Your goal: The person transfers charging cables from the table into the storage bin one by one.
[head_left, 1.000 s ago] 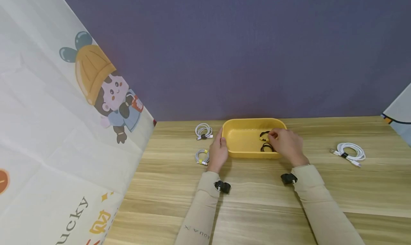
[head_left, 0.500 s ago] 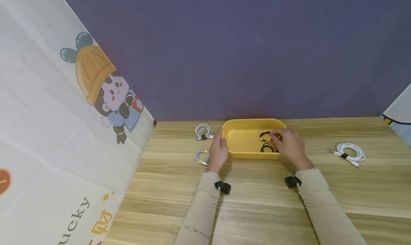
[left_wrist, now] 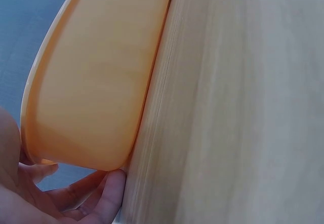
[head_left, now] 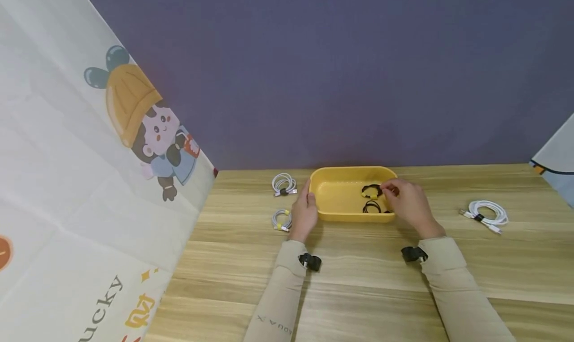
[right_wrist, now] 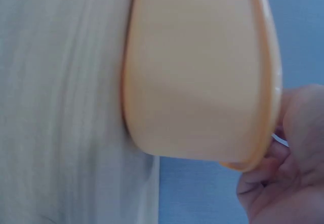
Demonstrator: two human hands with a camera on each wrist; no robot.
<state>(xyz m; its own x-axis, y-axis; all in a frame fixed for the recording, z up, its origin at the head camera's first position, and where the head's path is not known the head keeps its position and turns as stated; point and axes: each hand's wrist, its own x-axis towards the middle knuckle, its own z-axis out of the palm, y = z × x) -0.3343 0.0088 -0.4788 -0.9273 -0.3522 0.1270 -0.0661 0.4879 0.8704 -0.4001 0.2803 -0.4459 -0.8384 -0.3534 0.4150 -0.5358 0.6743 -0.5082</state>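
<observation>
A yellow plastic box (head_left: 345, 217) stands near the back of the wooden table. My left hand (head_left: 305, 214) grips its left end, and in the left wrist view the fingertips (left_wrist: 112, 191) meet the lower corner. Inside, at the right end, lie a coiled black cable with a yellow tie (head_left: 370, 196) and a second black coil (head_left: 369, 207). My right hand (head_left: 409, 206) reaches over the right rim, its thumb and forefinger pinching the end of the cable with the yellow tie. In the right wrist view the box wall (right_wrist: 197, 72) hides these fingertips.
Left of the box lie a white cable coil (head_left: 279, 180) with a black tie and a grey cable coil (head_left: 276, 221) with a yellow tie. A larger white cable coil (head_left: 493, 207) lies to the right. A dark blue panel (head_left: 341, 73) rises behind the table.
My right hand has drawn slightly to the right, uncovering more of the black cable with the yellow tie. The left hand stays at the box's left end.
</observation>
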